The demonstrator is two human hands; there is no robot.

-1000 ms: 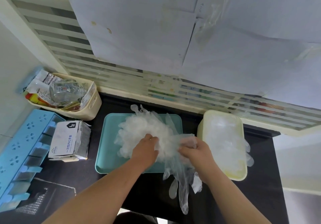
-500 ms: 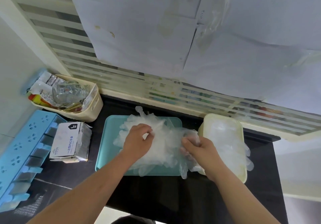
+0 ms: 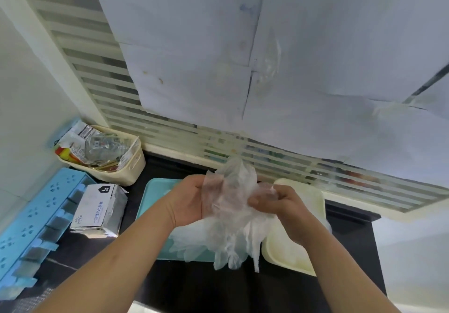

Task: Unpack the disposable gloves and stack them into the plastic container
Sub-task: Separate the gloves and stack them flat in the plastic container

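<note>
A bunch of clear disposable gloves (image 3: pixel 233 215) hangs in the air between my two hands, its loose fingers dangling over the teal tray (image 3: pixel 155 191) and the cream plastic container (image 3: pixel 313 198). My left hand (image 3: pixel 188 199) grips the bunch from the left with curled fingers. My right hand (image 3: pixel 279 203) pinches its right side above the container. More gloves lie on the tray under the bunch, partly hidden. The torn glove box (image 3: pixel 97 209) sits left of the tray.
A cream basket (image 3: pixel 131 167) of packets and a glass jar stands at the back left. A blue perforated rack (image 3: pixel 29 220) runs along the left edge. The black counter (image 3: pixel 218 288) ends just beyond the container on the right.
Both hands have gathered the gloves off the tray and lifted them up as one bunch. The camera has tilted and moved closer.
</note>
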